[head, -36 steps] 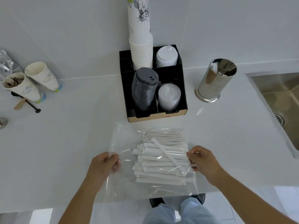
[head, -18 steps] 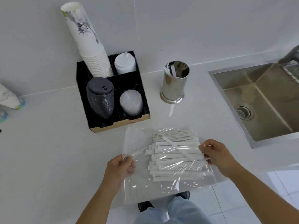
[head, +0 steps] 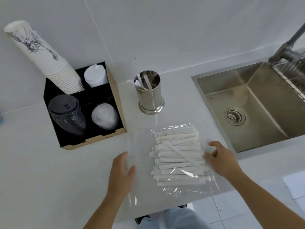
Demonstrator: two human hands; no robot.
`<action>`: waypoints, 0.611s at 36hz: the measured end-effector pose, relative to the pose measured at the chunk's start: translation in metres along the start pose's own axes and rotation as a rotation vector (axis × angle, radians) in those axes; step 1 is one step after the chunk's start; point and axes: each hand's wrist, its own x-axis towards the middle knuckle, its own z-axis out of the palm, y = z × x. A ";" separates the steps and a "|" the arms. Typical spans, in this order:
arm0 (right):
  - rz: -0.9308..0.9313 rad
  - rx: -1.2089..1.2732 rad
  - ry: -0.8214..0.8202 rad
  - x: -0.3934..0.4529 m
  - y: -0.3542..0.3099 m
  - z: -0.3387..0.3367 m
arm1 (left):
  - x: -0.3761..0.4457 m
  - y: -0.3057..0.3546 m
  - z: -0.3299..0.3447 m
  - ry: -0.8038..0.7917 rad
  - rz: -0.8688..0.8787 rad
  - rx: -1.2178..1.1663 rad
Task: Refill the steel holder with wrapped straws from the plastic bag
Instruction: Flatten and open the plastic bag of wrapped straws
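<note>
- Lying flat on the white counter [head: 49,171], the clear plastic bag [head: 142,162] reaches the counter's near edge and holds a stack of wrapped straws [head: 178,156].
- Most straws lie side by side, running left to right, bunched toward the bag's right half; one lies slantwise across the top of the stack.
- The left hand [head: 121,174] rests flat at the bag's left edge, fingers spread and pointing away from the person, gripping nothing.
- The right hand [head: 221,158] sits at the right end of the stack, fingers loosely curled and apart, fingertips touching the plastic over the straw ends; it pinches nothing that shows.
- The steel holder [head: 149,92] stands upright on the counter beyond the bag, apart from it, with a few wrapped straws leaning inside.
- Left of the holder, a black organizer [head: 115,100] holds a tall stack of paper cups [head: 47,58], white lids [head: 94,76], black lids [head: 66,113] and clear lids [head: 104,115] in separate compartments.
- A steel sink [head: 257,103] is set into the counter on the right, with a faucet [head: 287,45] above its far corner.
</note>
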 end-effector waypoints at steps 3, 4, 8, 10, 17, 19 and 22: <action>-0.076 -0.076 0.010 0.000 -0.005 0.003 | 0.000 0.005 0.007 -0.077 0.130 0.200; -0.122 -0.107 0.027 -0.001 -0.009 0.004 | 0.000 0.006 0.010 -0.099 0.165 0.254; -0.365 -0.129 0.090 -0.008 -0.032 0.016 | 0.005 0.010 0.020 -0.147 0.306 0.451; -0.466 -0.144 0.068 -0.010 -0.044 0.027 | 0.009 0.009 0.024 -0.168 0.336 0.542; -0.618 -0.399 -0.053 -0.013 -0.075 0.075 | 0.023 0.002 0.031 -0.188 0.402 0.678; -0.594 -0.482 -0.097 -0.013 -0.077 0.086 | 0.026 0.000 0.031 -0.180 0.392 0.670; -0.558 -0.564 -0.099 -0.015 -0.076 0.094 | 0.030 -0.009 0.031 -0.189 0.366 0.674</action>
